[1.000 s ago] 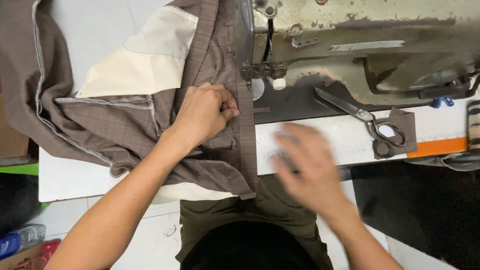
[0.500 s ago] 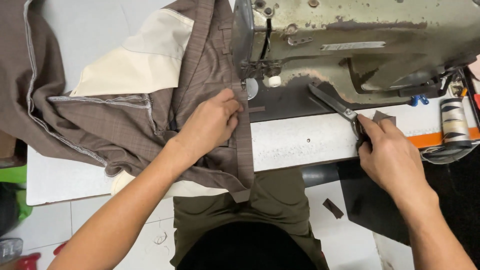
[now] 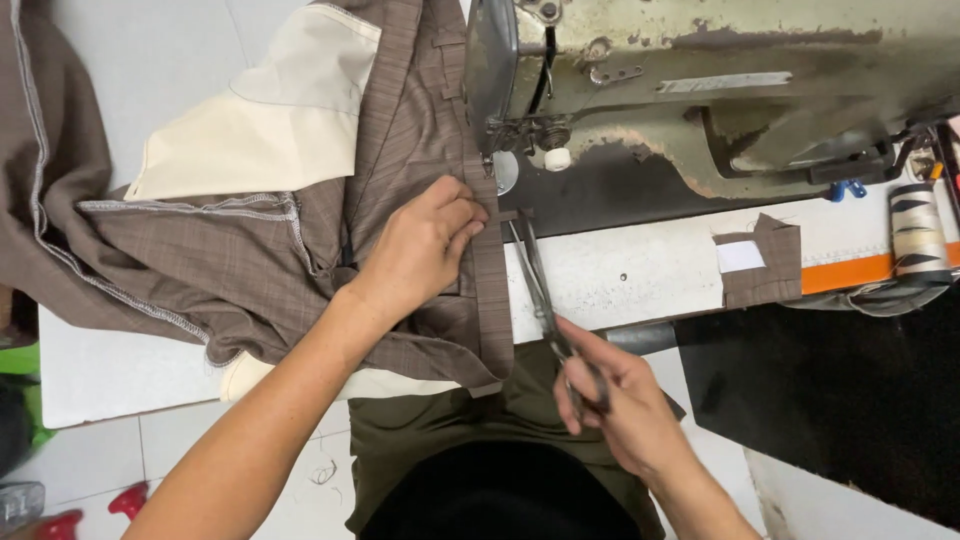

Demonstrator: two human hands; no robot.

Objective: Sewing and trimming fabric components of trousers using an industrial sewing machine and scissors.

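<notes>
Both forearms bare to the lower edge of the frame; no sleeves, watch or rings visible. Left hand point(image 3: 425, 245) at centre, right hand point(image 3: 620, 405) at lower right of centre, both ungloved. Olive-green trousers point(image 3: 440, 440) at bottom centre. Dark hair point(image 3: 500, 495) at the bottom edge.
</notes>
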